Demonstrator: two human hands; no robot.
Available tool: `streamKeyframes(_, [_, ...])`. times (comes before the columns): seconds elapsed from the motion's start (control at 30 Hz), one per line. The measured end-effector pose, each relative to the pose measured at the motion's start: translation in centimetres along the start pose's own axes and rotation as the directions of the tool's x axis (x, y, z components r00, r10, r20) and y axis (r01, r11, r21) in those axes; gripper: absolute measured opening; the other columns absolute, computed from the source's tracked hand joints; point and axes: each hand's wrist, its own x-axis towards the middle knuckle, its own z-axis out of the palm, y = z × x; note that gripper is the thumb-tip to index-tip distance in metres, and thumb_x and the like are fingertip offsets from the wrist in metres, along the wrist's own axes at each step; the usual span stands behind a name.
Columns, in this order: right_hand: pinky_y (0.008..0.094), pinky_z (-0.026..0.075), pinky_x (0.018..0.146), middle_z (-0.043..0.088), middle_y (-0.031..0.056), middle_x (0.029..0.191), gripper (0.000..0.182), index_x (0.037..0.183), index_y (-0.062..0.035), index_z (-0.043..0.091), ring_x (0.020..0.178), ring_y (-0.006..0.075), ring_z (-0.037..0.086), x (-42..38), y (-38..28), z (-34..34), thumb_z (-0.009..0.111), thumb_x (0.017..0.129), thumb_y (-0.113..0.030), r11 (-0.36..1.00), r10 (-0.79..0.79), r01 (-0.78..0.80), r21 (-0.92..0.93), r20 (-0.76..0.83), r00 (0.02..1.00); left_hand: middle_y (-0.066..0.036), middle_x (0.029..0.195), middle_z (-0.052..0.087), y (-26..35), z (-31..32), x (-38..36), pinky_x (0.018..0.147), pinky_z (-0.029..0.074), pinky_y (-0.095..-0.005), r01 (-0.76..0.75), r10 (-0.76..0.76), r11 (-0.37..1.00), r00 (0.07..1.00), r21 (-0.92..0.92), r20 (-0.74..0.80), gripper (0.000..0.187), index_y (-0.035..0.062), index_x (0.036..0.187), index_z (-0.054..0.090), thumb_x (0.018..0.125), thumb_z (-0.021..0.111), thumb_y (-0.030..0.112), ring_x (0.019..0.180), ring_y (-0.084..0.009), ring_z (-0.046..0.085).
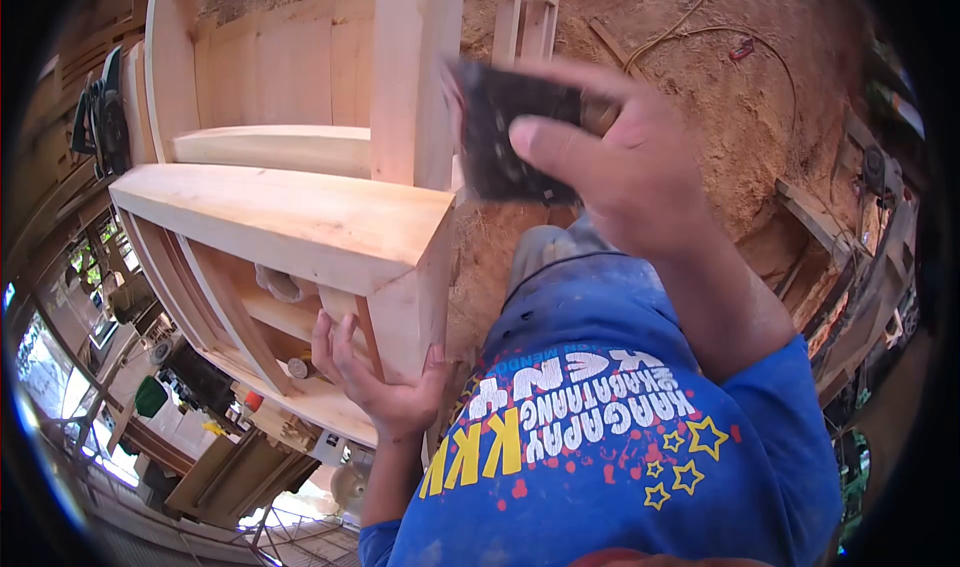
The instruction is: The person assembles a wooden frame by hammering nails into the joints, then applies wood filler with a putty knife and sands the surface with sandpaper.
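Observation:
A pale, bare-wood furniture frame with slats and mitred corners takes up the left and upper middle of the view. My left hand grips its near corner post, thumb on one side and fingers round the other. In my right hand is a black sander, blurred by motion and held close beside an upright post of the frame. The thumb lies across the top of the sander, while the other fingers are mostly hidden behind it.
Sawdust-covered ground spreads behind the frame, with a thin yellowish cord and a small red object on it. Timber pieces lie at the right. Boards and workshop clutter stand at the lower left.

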Motion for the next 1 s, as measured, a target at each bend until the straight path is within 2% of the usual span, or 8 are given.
streamKeyframes(0.03, [0.0290,0.057,0.088,0.076,0.0105,0.116,0.036,0.127,0.0071,0.070,0.099,0.0114,0.071,0.1,1.4,-1.1,0.064,0.093,-0.005,0.996,0.075,-0.074,-0.058,0.018,0.997,-0.026,0.154,0.036,0.0,0.1,0.2,0.119,0.030,-0.0579,-0.005,0.005,1.000,1.000,0.005,-0.003,0.093,-0.0003,0.147,0.043,0.070,0.086,0.030,0.146,-0.0434,0.036])
streamKeyframes(0.17, [0.0330,0.060,0.093,0.075,0.0127,0.118,0.041,0.136,0.0097,0.062,0.104,0.0178,0.073,-2.2,7.2,-0.4,0.061,0.095,0.003,0.897,0.269,-0.252,0.363,0.002,0.963,-0.027,0.154,0.035,0.1,0.0,-0.3,0.117,0.032,-0.0608,0.020,-0.020,1.000,1.000,0.020,0.006,0.093,0.0010,0.146,0.044,0.069,0.087,0.031,0.145,-0.0456,0.036])
streamKeyframes(0.47, [0.0321,0.058,0.097,0.073,0.0132,0.120,0.046,0.140,0.0085,0.058,0.107,0.0183,0.072,-3.7,9.0,3.4,0.063,0.094,0.003,0.751,0.288,-0.219,0.623,-0.010,0.958,-0.025,0.157,0.036,0.4,-0.2,-0.2,0.122,0.027,-0.0563,-0.003,0.003,1.000,1.000,0.029,0.004,0.093,-0.0001,0.150,0.043,0.074,0.086,0.030,0.147,-0.0418,0.035])
streamKeyframes(0.67, [0.0302,0.057,0.097,0.073,0.0114,0.120,0.044,0.139,0.0071,0.061,0.108,0.0147,0.070,-5.0,6.8,4.4,0.064,0.095,0.001,0.870,0.166,-0.137,0.473,-0.019,0.986,-0.026,0.156,0.038,0.3,-0.1,0.1,0.121,0.028,-0.0561,-0.041,0.041,0.999,0.999,0.031,-0.025,0.091,0.0011,0.150,0.045,0.074,0.087,0.028,0.146,-0.0431,0.037])
streamKeyframes(0.8, [0.0302,0.055,0.101,0.073,0.0100,0.121,0.041,0.139,0.0058,0.062,0.111,0.0137,0.069,-6.5,4.5,4.3,0.064,0.098,-0.001,0.983,-0.070,0.073,0.169,-0.024,0.997,-0.028,0.154,0.038,0.9,-0.4,0.0,0.117,0.033,-0.0580,0.015,-0.015,1.000,0.999,-0.004,-0.029,0.089,0.0048,0.148,0.047,0.071,0.088,0.024,0.145,-0.0459,0.037])
streamKeyframes(0.9, [0.0306,0.055,0.101,0.073,0.0109,0.120,0.041,0.139,0.0061,0.062,0.111,0.0153,0.070,-6.7,4.0,4.4,0.064,0.099,-0.001,1.000,-0.006,0.007,-0.017,0.069,0.998,-0.027,0.154,0.041,1.0,-0.4,0.1,0.116,0.035,-0.0579,0.016,-0.018,1.000,0.997,-0.024,-0.077,0.088,0.0071,0.147,0.050,0.069,0.088,0.024,0.144,-0.0470,0.040])
streamKeyframes(0.93, [0.0319,0.056,0.101,0.073,0.0123,0.122,0.040,0.139,0.0058,0.062,0.113,0.0171,0.070,-7.0,3.0,4.8,0.063,0.099,0.003,0.991,-0.067,0.078,-0.108,0.104,0.992,-0.025,0.155,0.041,0.9,-0.4,0.0,0.116,0.035,-0.0584,0.031,-0.036,0.998,0.995,-0.052,-0.090,0.089,0.0088,0.147,0.052,0.067,0.088,0.025,0.143,-0.0455,0.042])
streamKeyframes(1.0, [0.0323,0.057,0.101,0.073,0.0129,0.123,0.039,0.139,0.0053,0.062,0.115,0.0180,0.069,-6.8,1.2,4.1,0.062,0.099,0.004,0.967,-0.246,0.255,-0.005,0.241,0.939,-0.024,0.154,0.043,1.2,-0.8,-0.3,0.117,0.036,-0.0563,0.065,-0.068,0.997,0.995,-0.047,-0.079,0.086,0.0078,0.145,0.053,0.067,0.088,0.023,0.144,-0.0449,0.042])
